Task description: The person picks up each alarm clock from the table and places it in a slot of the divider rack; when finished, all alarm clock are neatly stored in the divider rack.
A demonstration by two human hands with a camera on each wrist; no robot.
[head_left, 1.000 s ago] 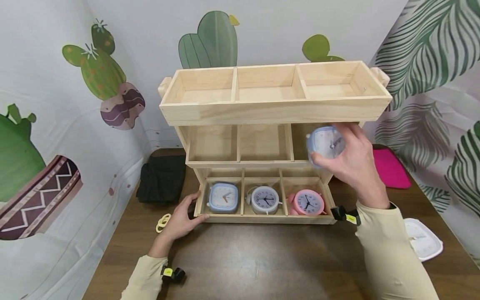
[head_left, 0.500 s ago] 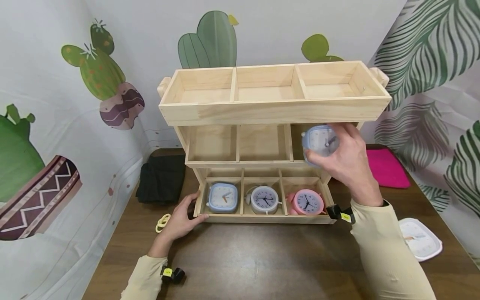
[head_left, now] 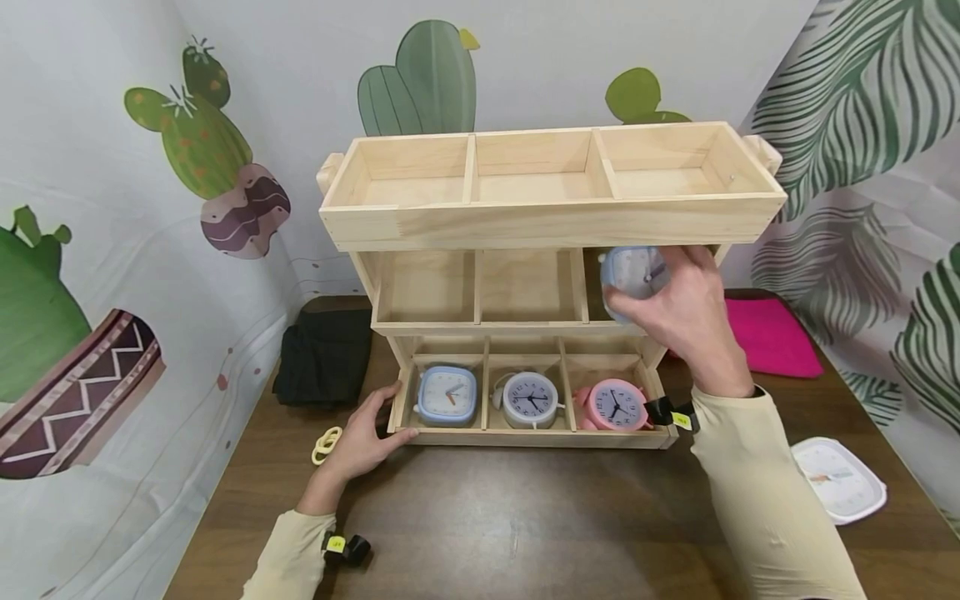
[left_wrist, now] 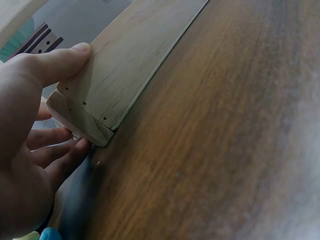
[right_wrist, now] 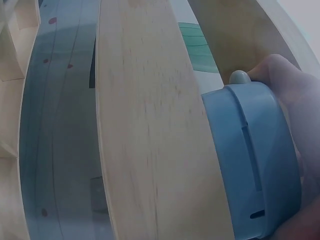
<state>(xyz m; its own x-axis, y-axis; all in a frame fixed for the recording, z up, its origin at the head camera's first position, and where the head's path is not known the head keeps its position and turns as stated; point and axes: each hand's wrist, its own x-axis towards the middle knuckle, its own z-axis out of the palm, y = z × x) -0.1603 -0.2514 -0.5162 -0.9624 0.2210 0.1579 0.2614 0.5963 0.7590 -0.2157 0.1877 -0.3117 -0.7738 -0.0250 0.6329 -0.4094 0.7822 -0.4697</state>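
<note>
My right hand (head_left: 678,312) grips a light blue alarm clock (head_left: 628,271) by its edges, thumb at the lower side, at the right compartment of the middle tier. In the right wrist view the blue clock (right_wrist: 250,160) shows its curved casing against a wooden board (right_wrist: 150,120). The left hand (head_left: 363,437) holds the front left corner of the wooden rack's bottom tier (head_left: 525,437), thumb on the front board and fingers at the end, as the left wrist view shows. That tier holds a blue square clock (head_left: 446,395), a white round clock (head_left: 529,398) and a pink clock (head_left: 617,405).
The rack's top tier (head_left: 555,225) overhangs the right hand. A white square clock (head_left: 840,481) lies on the table (head_left: 510,517) at the right. Black cloth (head_left: 322,358) and yellow rings (head_left: 326,445) lie left, magenta cloth (head_left: 772,337) behind the right arm.
My right hand has moved a little left and inward, carrying the blue alarm clock deeper under the top tier. The left hand has stayed at the corner.
</note>
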